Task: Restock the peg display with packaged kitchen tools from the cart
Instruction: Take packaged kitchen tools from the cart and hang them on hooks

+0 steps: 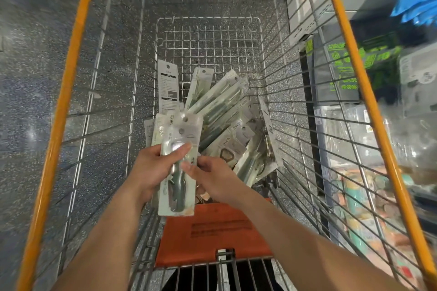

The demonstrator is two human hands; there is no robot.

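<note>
I look down into a wire shopping cart (208, 30) with orange rails. My left hand (151, 168) grips a small stack of packaged kitchen tools (179, 163), pale green cards with clear blisters, held upright over the cart. My right hand (210, 177) pinches the right edge of the front package with thumb and fingers. A loose pile of similar packaged tools (227, 120) lies on the cart's floor, leaning toward the far right corner. The peg display is not clearly in view.
An orange child-seat flap (212, 231) folds down at the near end of the cart. Store shelving with packaged goods (350, 73) runs along the right side, close to the cart. Speckled grey floor (28, 78) lies to the left.
</note>
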